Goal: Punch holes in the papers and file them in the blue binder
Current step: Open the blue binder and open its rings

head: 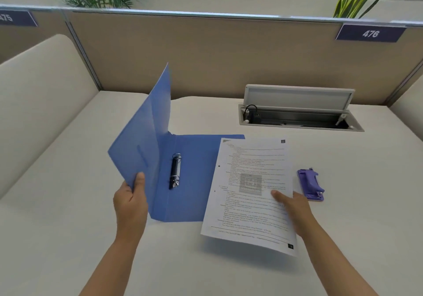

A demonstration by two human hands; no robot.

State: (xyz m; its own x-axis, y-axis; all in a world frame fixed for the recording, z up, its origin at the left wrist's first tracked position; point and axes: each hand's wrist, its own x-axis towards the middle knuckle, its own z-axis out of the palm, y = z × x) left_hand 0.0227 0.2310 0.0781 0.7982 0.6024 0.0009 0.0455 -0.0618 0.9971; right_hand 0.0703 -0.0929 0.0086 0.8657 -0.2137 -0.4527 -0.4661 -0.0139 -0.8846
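Observation:
The blue binder (194, 181) lies on the white desk with its front cover raised steeply on the left. My left hand (130, 202) pinches the lower edge of that cover. Metal rings (175, 170) on a dark bar sit near the spine. My right hand (293, 208) holds printed papers (249, 192) by their right edge, thumb on top, lifted slightly above the desk and overlapping the binder's right side. Two punched holes show along the papers' left margin. A purple hole punch (311, 184) lies on the desk just right of the papers.
An open cable tray (297, 112) with a raised lid is set into the desk at the back right. Beige partition walls (206, 55) enclose the desk, with a plate reading 476. Plants stand behind the partition.

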